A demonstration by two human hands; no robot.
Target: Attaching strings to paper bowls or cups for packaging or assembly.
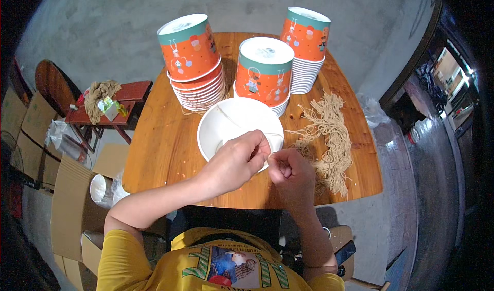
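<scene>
A white paper bucket [213, 126] faces me with its open mouth on the wooden table. A thin pale string [228, 115] crosses its opening toward my fingers. At the bucket's near right rim, my left hand [239, 157] is closed in a pinch, thumb against fingers. Close beside it my right hand [292, 168] pinches too, its fingertips almost meeting the left ones. Both seem to grip the string, though its end is mostly hidden by my fingers. To the right lies a loose bundle of tan strings [332, 147].
Upside-down orange and green paper buckets stand in stacks at the far left [190, 54], middle [265, 72] and far right [307, 33] of the wooden table [159, 162]. A red bench [135, 91] with tan string stands left, near cardboard [72, 193].
</scene>
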